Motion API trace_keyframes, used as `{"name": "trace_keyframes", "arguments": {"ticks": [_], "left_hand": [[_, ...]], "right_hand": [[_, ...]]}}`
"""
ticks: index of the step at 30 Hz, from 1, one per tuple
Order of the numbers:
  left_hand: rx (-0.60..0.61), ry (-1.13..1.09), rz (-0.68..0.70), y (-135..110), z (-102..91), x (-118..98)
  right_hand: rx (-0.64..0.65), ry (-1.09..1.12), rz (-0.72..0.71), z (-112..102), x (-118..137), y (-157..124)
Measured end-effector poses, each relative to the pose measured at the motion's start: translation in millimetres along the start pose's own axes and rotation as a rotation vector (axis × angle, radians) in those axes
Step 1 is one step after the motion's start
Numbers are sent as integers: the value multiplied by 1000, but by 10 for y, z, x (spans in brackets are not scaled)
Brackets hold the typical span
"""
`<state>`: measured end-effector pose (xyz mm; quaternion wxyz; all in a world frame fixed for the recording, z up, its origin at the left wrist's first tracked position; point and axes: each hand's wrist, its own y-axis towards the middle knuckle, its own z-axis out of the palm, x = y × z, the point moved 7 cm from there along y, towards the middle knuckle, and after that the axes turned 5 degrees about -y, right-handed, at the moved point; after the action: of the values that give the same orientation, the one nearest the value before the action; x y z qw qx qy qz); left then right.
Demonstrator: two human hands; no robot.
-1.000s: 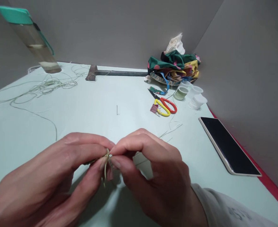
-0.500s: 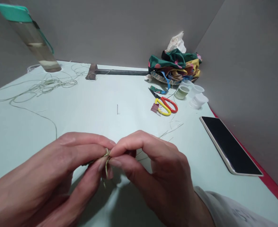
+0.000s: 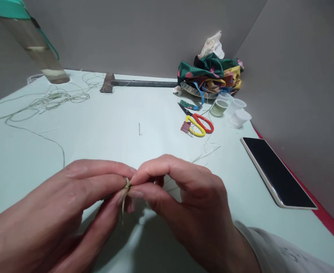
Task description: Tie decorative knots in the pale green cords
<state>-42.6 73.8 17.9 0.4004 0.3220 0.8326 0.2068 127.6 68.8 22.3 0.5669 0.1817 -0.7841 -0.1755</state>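
Left hand (image 3: 61, 197) and right hand (image 3: 184, 193) just above the desk (image 3: 104, 148), near the close edge, fingers bent and pressed together, both pinching a small knot of thin green cord (image 3: 127, 184) right between them. One short cord end (image 3: 123, 208) hanging down from the knot, tilted a little, both hands about as near to it. Past the hands, a loose bit of pale cord (image 3: 208, 153). By the right edge, a flat black phone (image 3: 277, 172). Toward the far right corner, scissors (image 3: 201, 125) with smooth red and yellow handles, clear plastic cups (image 3: 239, 118), and a heap of bright cloth (image 3: 209, 72). Far left, a loopy tangle of cord (image 3: 53, 99).
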Motion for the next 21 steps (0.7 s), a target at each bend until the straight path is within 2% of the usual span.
{"name": "trace_keyframes", "arguments": {"ticks": [6,10,14,21], "left_hand": [[-8,0,9,37,21,-3],[89,74,-18,-43,0,16],[179,184,-48,-80,10,29],[187,203,-80,-54,13,10]], "right_hand": [[34,1,14,3,31,42],[78,13,70,16,10,55],[56,19,74,30,4,35],[-41,-155,52,-18,63,7]]}}
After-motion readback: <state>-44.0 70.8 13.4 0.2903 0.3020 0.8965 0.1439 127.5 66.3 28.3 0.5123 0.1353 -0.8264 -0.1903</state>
